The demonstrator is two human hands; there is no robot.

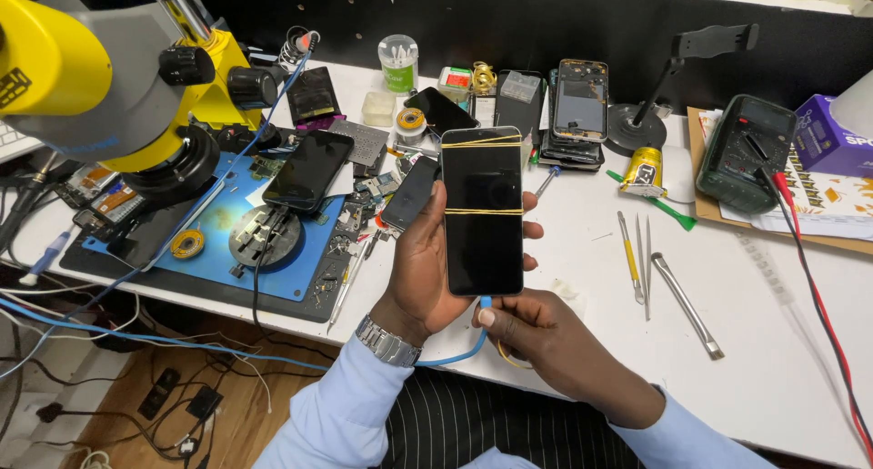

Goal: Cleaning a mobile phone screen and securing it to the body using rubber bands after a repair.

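Right hand (546,337) pinching blue cable (473,342); left hand (427,269) clasping upright, rubber-banded black phone (482,210).

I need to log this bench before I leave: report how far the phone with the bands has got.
Done: two yellow rubber bands are strapped across the dark phone. In hand: the left hand holds the phone upright while the right hand pinches the blue cable at its bottom port. Left: the screen is dark, and whether the plug is fully seated cannot be told.
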